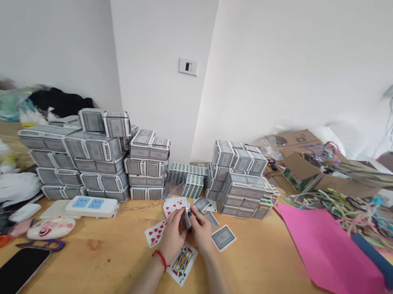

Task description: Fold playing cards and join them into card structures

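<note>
My left hand (172, 235), with a red string on its wrist, and my right hand (202, 230) meet over the wooden table (264, 287). Both are closed on a small deck of playing cards (186, 218) held between them. Loose cards lie around them: a face-up jack (182, 263) under my wrists, a red heart card (155, 233) to the left, another heart card (173, 205) behind, and a face-down card (224, 238) to the right.
Stacks of boxed card decks stand at the back left (90, 160) and back centre (239, 178). A white power strip (92, 206), a phone (16, 271) and toys lie left. Pink paper (329, 252), an open cardboard box (308, 172) and coloured cords are on the right.
</note>
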Demonstrator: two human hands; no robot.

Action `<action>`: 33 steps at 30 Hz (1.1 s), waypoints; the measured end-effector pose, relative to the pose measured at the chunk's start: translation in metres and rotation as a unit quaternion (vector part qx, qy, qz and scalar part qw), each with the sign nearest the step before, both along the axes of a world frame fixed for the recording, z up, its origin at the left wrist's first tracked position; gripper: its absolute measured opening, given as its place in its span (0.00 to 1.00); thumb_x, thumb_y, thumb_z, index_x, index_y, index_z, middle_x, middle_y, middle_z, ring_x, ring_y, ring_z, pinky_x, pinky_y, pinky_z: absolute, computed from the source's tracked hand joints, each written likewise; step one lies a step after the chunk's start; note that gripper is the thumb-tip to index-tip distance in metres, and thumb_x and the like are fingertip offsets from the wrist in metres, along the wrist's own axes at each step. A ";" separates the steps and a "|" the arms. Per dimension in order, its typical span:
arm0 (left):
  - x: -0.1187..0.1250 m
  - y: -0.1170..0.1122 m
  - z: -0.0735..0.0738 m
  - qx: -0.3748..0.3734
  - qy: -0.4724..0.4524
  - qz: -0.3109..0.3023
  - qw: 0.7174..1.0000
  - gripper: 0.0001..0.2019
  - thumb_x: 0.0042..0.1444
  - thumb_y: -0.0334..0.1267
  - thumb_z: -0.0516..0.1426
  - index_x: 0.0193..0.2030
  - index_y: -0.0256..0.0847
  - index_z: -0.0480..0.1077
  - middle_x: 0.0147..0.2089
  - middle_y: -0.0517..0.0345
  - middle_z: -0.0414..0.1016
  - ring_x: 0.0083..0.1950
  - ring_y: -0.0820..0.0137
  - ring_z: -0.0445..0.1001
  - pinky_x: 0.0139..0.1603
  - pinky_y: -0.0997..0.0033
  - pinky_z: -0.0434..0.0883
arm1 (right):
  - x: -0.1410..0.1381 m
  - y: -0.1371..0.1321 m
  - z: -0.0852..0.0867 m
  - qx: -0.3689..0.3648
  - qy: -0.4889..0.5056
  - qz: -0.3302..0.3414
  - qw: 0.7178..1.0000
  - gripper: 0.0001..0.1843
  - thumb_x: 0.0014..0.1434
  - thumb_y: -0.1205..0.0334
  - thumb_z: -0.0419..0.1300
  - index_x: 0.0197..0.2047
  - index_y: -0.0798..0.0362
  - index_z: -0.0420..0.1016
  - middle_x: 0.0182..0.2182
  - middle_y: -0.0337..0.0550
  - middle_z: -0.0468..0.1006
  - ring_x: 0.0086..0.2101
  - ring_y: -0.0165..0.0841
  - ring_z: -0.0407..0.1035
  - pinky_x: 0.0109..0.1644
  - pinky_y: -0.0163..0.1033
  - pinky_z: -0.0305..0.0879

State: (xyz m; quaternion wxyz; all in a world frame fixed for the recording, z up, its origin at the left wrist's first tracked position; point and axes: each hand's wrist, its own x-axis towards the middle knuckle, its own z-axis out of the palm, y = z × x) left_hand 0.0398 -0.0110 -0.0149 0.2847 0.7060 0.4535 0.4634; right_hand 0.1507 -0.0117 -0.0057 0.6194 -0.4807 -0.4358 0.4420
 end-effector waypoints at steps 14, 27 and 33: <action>-0.004 0.007 -0.005 -0.028 -0.067 -0.072 0.995 0.27 0.46 0.29 0.52 0.55 0.46 0.55 0.56 0.53 0.58 0.56 0.64 0.58 0.56 0.59 0.57 | 0.003 -0.005 0.011 -0.007 -0.017 0.028 0.999 0.20 0.45 0.48 0.57 0.36 0.55 0.76 0.36 0.46 0.76 0.39 0.40 0.66 0.44 0.41 0.58; -0.005 0.001 0.008 0.009 -0.005 -0.010 1.000 0.26 0.45 0.30 0.54 0.53 0.47 0.57 0.52 0.54 0.58 0.55 0.64 0.58 0.54 0.59 0.59 | 0.006 -0.005 0.006 -0.025 -0.058 0.035 0.997 0.20 0.43 0.47 0.57 0.23 0.57 0.76 0.21 0.40 0.73 0.24 0.32 0.63 0.28 0.34 0.58; -0.006 0.000 0.007 0.021 0.000 -0.015 1.000 0.26 0.44 0.29 0.54 0.53 0.46 0.58 0.52 0.54 0.59 0.55 0.64 0.59 0.54 0.60 0.60 | 0.007 -0.005 0.006 -0.018 -0.076 0.038 0.996 0.21 0.44 0.46 0.56 0.22 0.57 0.76 0.19 0.40 0.72 0.23 0.32 0.63 0.27 0.34 0.58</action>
